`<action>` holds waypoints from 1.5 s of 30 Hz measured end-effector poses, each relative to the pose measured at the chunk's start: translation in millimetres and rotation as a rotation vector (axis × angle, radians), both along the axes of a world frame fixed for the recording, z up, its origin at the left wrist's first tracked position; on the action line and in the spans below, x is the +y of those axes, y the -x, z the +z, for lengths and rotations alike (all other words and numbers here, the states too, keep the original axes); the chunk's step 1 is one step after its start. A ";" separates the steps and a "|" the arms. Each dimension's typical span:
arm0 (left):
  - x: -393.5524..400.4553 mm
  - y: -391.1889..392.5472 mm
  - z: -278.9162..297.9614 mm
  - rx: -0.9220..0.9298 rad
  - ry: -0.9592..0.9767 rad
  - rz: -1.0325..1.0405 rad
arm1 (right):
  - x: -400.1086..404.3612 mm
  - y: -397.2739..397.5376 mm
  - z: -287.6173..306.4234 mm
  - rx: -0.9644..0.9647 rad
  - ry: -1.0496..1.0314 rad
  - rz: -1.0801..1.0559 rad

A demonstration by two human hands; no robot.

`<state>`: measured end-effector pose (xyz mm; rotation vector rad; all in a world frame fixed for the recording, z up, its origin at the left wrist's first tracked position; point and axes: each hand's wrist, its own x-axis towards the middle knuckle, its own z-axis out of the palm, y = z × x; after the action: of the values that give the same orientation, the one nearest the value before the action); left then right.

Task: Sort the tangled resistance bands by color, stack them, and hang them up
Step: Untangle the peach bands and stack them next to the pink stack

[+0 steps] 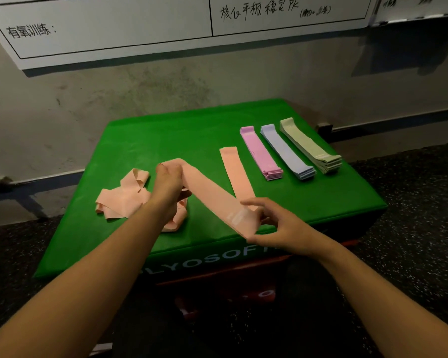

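A: Sorting looked well along. Three finished stacks sat at the right of the green pad (150, 140): pink stack (261, 153), blue stack (287, 151), green stack (311, 146), side by side, running upper left to lower right.

B: And the peach ones?

A: Only begun. One flat peach band (235, 171) lay just left of the pink stack, start of a fourth pile. A peach tangle (124, 197) sat left of centre on the pad, unsorted. Count in there, couldn't tell.

B: What were the hands on?

A: Both on one held peach band (212, 197), stretched diagonally across mid frame. Left hand (168, 182) gripped its upper end, fingers curled round it, approx above the right edge of the tangle. Right hand (277, 226) pinched the lower end, thumb below, fingers over the top, near the pad's front edge.

B: Touching the flat one?

A: It crossed in front of the flat band's near end. Contact or not, couldn't tell.

B: So what was left?

A: By the look of it: lay this one on the peach pile, clear the tangle, then hang everything. No hook or rack in view. Whiteboard (109, 34) up top on the wall, nothing else relevant.
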<state>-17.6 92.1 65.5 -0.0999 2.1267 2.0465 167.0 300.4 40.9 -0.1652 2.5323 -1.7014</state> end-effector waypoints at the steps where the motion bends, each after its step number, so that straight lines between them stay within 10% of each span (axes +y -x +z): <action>1: 2.3 6.2 -0.9 -0.007 0.013 -0.008 | 2.5 -0.2 -0.8 0.013 -0.053 0.031; 19: 112.8 96.2 -17.1 -0.087 0.001 -0.156 | 54.9 64.3 -38.8 0.690 -0.502 -0.206; 45: 140.2 163.7 -80.4 0.244 0.565 -0.280 | 66.7 114.6 -99.1 0.460 -0.509 -0.001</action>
<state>-181.3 232.3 -14.9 0.3666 2.6292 1.3187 52.4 367.2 -58.1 -0.5678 3.1929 -1.0502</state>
